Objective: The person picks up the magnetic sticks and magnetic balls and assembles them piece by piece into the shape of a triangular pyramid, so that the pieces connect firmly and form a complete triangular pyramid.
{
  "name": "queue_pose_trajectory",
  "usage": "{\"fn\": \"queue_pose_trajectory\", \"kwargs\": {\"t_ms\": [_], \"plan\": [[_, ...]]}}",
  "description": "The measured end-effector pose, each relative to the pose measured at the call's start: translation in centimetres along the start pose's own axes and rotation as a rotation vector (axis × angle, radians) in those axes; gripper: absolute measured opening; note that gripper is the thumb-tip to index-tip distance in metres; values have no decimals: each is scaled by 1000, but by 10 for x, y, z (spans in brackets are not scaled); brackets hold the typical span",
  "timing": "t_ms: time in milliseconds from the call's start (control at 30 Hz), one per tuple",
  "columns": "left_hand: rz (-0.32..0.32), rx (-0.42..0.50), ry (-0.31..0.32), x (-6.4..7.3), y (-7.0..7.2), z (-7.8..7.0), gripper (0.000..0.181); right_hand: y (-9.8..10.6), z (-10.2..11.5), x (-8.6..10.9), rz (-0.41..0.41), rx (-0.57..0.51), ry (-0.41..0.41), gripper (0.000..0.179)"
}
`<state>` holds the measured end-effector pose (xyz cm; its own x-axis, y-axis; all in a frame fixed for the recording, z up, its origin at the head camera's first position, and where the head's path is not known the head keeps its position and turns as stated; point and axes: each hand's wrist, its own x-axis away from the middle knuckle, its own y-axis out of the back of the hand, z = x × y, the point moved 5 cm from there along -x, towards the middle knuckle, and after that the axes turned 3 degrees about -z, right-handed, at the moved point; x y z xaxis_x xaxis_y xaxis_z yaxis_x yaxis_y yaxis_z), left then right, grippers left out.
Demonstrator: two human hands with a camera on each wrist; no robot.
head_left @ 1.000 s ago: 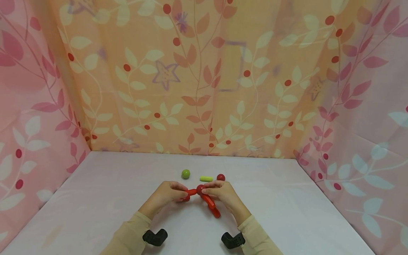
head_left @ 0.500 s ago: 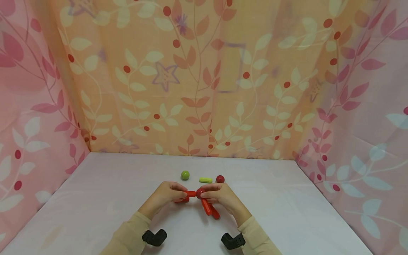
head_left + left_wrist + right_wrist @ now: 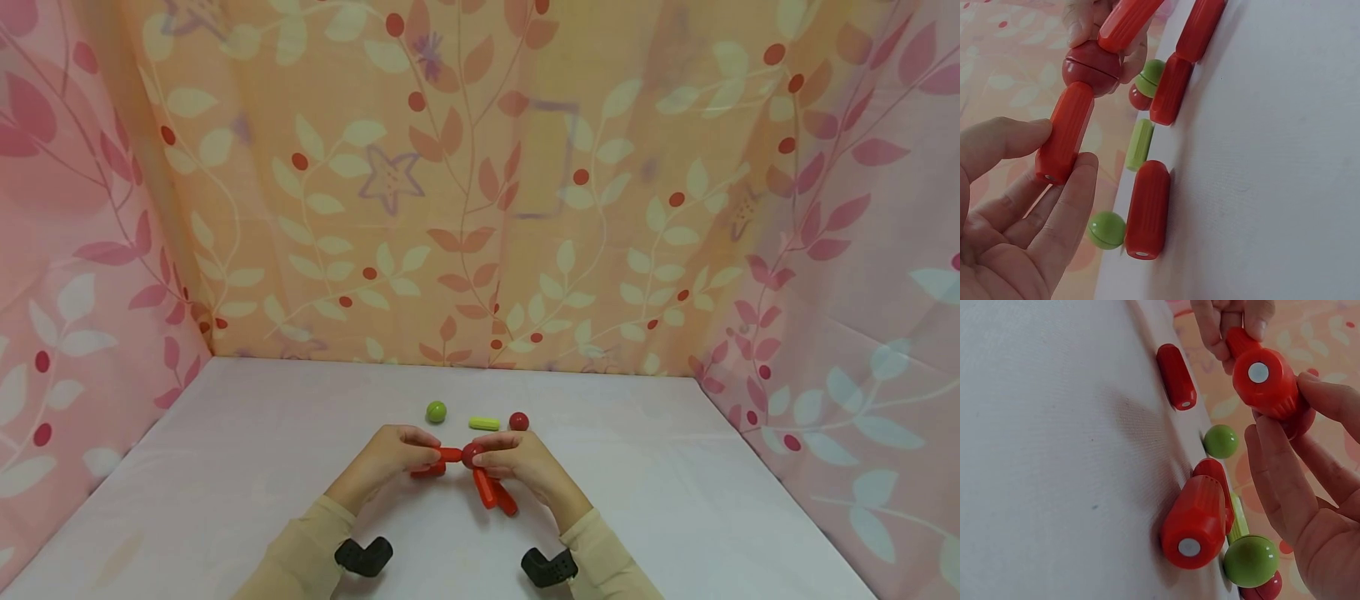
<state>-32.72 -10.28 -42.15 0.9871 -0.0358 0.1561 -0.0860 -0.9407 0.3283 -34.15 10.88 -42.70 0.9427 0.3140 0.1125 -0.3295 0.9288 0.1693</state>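
Note:
My left hand (image 3: 401,450) pinches a red ribbed magnetic stick (image 3: 1066,128) between thumb and fingers. Its far end meets a red ball (image 3: 1091,67), which my right hand (image 3: 525,458) grips with thumb and fingertips. A second red stick (image 3: 1263,378), with a pale disc at its end, juts from that ball toward me. All of this is held above the table. Below my left hand a loose red stick (image 3: 1149,209) lies on the white surface. Under my right hand are more red sticks (image 3: 1194,522), with a green ball (image 3: 1251,560) beside them.
Farther back on the white table (image 3: 247,467) sit a green ball (image 3: 437,412), a yellow-green stick (image 3: 484,423) and another red ball (image 3: 519,421). Patterned cloth (image 3: 450,250) rises behind the table and at both sides. Each wrist carries a black device (image 3: 364,557).
Compared with one second ago, the held stick lies more level and the ball sits slightly lower. The stick hanging from the ball has swung leftward and down. Both hands keep their grips.

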Motion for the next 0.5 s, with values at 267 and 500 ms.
{"fn": "queue_pose_trajectory", "kwargs": {"t_ms": [267, 500], "plan": [[5, -3, -27, -3, 4, 0, 20, 1, 0, -1, -12, -2, 4, 38], [-20, 57, -19, -19, 14, 1, 31, 4, 0, 1, -40, 6, -11, 38]]}}
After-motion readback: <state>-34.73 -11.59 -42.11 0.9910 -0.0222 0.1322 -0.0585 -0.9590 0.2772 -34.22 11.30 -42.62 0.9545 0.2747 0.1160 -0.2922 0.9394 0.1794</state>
